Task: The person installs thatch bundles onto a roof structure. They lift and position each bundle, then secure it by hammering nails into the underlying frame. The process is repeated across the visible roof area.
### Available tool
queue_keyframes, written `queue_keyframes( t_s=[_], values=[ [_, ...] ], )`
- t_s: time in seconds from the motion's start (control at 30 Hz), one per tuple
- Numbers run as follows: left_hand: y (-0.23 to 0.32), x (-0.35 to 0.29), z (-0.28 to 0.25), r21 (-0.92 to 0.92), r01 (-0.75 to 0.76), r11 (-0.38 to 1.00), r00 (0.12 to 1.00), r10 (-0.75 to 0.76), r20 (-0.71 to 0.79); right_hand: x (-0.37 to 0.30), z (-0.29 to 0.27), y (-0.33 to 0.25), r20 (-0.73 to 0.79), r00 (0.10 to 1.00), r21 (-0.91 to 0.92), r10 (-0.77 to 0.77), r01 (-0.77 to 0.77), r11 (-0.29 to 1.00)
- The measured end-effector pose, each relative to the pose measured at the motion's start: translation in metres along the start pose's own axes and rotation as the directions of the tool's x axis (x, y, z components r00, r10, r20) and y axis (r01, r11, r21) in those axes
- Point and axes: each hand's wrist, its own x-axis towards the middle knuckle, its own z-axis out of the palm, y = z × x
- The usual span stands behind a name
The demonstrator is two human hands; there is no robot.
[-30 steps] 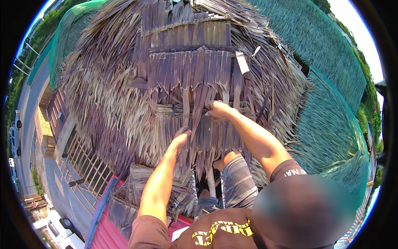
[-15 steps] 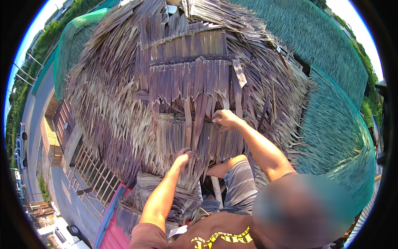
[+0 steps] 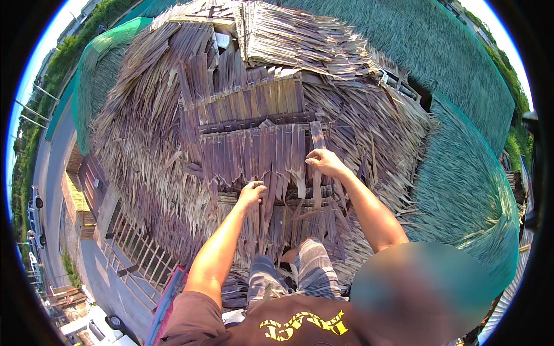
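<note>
A steep roof of dried palm-leaf thatch fills the middle of the view. On it lies a purplish-brown thatch panel (image 3: 248, 151) of overlapping leaf strips, its lower ends ragged. My left hand (image 3: 251, 194) is at the panel's lower edge, fingers bent in around the hanging leaf ends. Farther right and a little higher, my right hand (image 3: 327, 162) pinches at the panel's right edge, just below a loose upright leaf strip (image 3: 317, 135). Above is a paler brown panel (image 3: 254, 101). Beneath my hands sits a lower panel (image 3: 288, 224), partly hidden by dangling strips.
Green netting (image 3: 461, 190) covers the neighbouring thatch on the right. My knees (image 3: 314, 259) rest against the lower roof. Down at left are a slatted wooden frame (image 3: 138, 245), a road (image 3: 49, 173) and a white vehicle (image 3: 95, 326). A gap (image 3: 424, 95) opens at the roof's upper right.
Both hands have moved up the roof in the scene, my left from the lower panel to the upper panel's bottom edge. My body has shifted, and both legs now show against the thatch.
</note>
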Motion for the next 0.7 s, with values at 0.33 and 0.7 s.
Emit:
queue_keyframes(
  t_s=[0.33, 0.7],
  values=[
    [0.211, -0.011, -0.084, 0.105, -0.109, 0.988, 0.985, 0.122, -0.126, 0.049, -0.097, -0.109, 0.059, 0.998, 0.079, -0.005, 0.0, 0.997],
    [0.333, 0.175, -0.147, 0.434, -0.161, 0.887, 0.911, 0.302, -0.28, 0.282, -0.12, -0.161, 0.049, 0.997, -0.023, -0.068, 0.069, 0.997]
  ],
)
